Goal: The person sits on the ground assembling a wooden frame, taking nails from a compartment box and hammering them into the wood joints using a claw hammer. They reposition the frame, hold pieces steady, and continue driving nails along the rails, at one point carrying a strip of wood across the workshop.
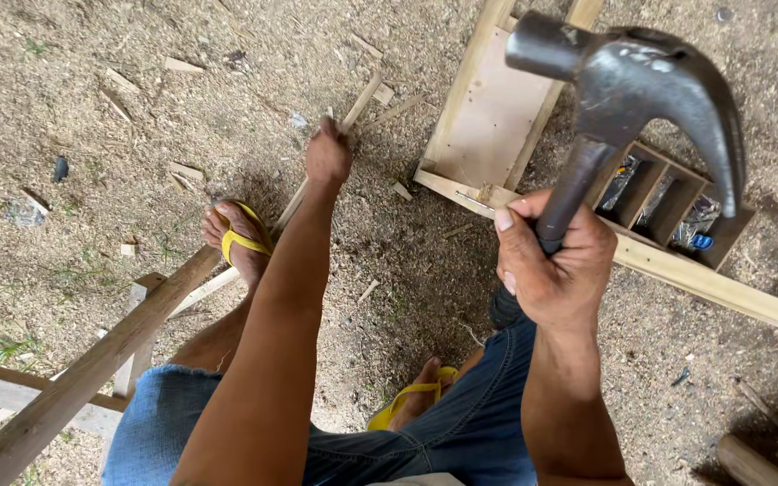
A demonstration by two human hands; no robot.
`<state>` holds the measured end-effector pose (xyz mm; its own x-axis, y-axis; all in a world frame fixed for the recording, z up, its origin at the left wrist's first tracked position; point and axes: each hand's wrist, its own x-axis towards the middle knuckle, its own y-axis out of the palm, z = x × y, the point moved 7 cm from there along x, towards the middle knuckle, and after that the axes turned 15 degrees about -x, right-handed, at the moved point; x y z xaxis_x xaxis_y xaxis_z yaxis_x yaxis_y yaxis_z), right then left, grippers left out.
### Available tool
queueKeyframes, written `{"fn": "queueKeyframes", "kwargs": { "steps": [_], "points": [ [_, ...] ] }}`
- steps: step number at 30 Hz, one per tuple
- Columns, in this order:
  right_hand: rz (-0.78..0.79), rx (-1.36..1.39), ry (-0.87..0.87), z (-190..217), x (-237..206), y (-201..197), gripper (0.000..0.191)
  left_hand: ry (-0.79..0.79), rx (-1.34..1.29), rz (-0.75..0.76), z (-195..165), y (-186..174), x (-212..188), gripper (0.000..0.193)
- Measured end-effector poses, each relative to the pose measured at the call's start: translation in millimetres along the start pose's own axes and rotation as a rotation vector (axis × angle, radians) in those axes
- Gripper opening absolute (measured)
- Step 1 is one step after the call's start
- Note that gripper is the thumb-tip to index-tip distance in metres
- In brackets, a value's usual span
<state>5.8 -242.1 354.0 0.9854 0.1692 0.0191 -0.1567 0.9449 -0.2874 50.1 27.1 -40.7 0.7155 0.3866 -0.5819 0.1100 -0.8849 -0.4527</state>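
While shiny silver packets with a spot of blue are sitting in the compartments of a shallow wooden tray on the sawdust-strewn ground, the right hand is gripping the dark handle of a grey steel claw hammer, wrapped tight around it. The hammer is rising above the fist, its handle slanting up and right, face pointing left, claw curving down to the right. The left hand is closing around a thin pale wooden strip lying diagonally on the ground.
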Motion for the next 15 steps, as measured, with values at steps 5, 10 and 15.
{"fn": "queueKeyframes", "kwargs": {
  "steps": [5, 10, 15],
  "points": [
    [-0.022, -0.013, -0.028, -2, -4, -13, 0.008, 0.615, -0.123, -0.313, -45, 8, -20, 0.03],
    [-0.02, -0.037, -0.061, -5, -3, -25, 0.009, 0.223, -0.382, -0.213, -22, 57, -28, 0.028],
    [0.001, -0.084, -0.049, -18, -6, -24, 0.007, -0.065, -0.236, 0.043, 25, 118, -87, 0.026]
  ]
}}
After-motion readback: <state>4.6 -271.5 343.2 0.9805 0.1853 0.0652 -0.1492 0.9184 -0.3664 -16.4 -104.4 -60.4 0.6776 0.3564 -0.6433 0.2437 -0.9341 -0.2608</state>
